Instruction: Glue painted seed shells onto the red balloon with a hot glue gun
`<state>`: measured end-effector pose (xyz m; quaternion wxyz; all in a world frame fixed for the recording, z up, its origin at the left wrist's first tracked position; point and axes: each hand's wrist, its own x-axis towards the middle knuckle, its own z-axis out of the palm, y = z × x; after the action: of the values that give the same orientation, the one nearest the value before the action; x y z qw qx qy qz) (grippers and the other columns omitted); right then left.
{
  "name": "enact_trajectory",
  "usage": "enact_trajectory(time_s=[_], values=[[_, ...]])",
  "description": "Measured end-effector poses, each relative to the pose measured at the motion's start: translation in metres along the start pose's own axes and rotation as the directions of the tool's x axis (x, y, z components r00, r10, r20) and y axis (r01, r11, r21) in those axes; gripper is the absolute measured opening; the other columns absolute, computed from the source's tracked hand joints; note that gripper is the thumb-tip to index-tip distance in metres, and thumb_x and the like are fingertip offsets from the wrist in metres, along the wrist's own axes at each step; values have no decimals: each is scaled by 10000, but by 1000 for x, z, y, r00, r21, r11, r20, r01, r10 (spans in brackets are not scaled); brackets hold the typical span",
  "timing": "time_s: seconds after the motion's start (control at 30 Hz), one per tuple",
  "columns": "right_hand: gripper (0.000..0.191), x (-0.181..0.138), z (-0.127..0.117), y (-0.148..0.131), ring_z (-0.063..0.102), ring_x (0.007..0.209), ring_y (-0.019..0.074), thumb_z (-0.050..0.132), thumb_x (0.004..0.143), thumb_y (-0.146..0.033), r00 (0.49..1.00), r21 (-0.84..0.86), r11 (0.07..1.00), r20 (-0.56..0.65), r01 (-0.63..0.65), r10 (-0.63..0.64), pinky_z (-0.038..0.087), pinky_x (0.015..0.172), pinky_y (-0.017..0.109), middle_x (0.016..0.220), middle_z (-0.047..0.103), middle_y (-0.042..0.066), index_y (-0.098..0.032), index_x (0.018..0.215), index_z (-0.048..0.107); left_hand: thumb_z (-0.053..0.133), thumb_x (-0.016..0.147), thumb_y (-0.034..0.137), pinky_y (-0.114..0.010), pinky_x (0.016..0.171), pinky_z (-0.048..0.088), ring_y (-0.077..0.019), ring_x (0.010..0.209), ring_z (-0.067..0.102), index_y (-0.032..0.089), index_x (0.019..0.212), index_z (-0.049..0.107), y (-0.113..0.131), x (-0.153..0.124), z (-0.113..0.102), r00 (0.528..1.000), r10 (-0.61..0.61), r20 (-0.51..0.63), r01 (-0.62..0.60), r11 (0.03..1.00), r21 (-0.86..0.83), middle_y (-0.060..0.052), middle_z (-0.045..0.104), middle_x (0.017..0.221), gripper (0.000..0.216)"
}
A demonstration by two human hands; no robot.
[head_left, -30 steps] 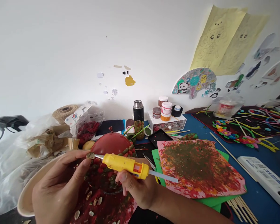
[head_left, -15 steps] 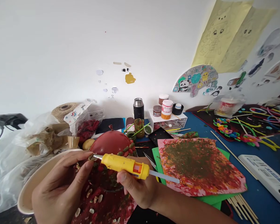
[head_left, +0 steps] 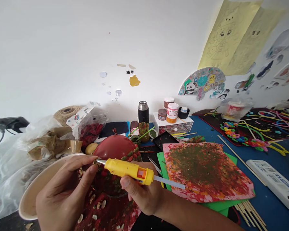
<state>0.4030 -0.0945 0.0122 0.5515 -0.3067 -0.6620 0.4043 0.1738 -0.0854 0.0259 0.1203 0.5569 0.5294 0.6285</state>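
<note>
My right hand [head_left: 144,194] is closed round a yellow glue gun [head_left: 128,171] with a clear glue stick out of its back end. The metal nozzle points left and touches a small seed [head_left: 95,162] pinched between thumb and forefinger of my left hand [head_left: 62,195]. Both hands hover over a red balloon [head_left: 114,147] that sits in a ring of red and green pieces [head_left: 132,155]. Below lies a red sheet strewn with pale seeds [head_left: 98,205].
A beige bowl [head_left: 36,189] sits at the left beside plastic bags and a twine ball [head_left: 66,115]. A painted pink sheet [head_left: 204,171] on green paper lies to the right, then a white remote [head_left: 272,179] and wooden sticks. Paint jars [head_left: 171,113], a flask [head_left: 143,113] and pipe-cleaner flowers [head_left: 240,138] stand behind.
Almost nothing has moved. The view rose slightly a second ago; the nozzle and the pinched seed stay together.
</note>
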Motion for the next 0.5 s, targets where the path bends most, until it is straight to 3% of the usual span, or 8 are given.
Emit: enact_trajectory(time_s=[0.23, 0.5], values=[[825, 2, -1, -6, 608, 600, 179, 543, 1238, -977, 1000, 29, 999, 1, 29, -30, 416, 473, 277, 705, 596, 18, -260, 858, 685, 1049, 921, 571, -337, 1088, 734, -277, 1088, 915, 370, 1100, 1014, 0, 0, -1, 999, 28, 22, -28, 1000, 15, 0, 994, 1172, 271], [839, 0, -1, -2, 640, 609, 200, 535, 1244, -977, 999, -9, 999, 8, 31, -31, 429, 475, 283, 678, 590, 14, -250, 929, 810, 1046, 916, 575, -369, 1067, 746, -291, 1034, 911, 368, 1078, 1013, -3, 1, -1, 998, 66, 18, -66, 998, 20, -8, 990, 1129, 265]])
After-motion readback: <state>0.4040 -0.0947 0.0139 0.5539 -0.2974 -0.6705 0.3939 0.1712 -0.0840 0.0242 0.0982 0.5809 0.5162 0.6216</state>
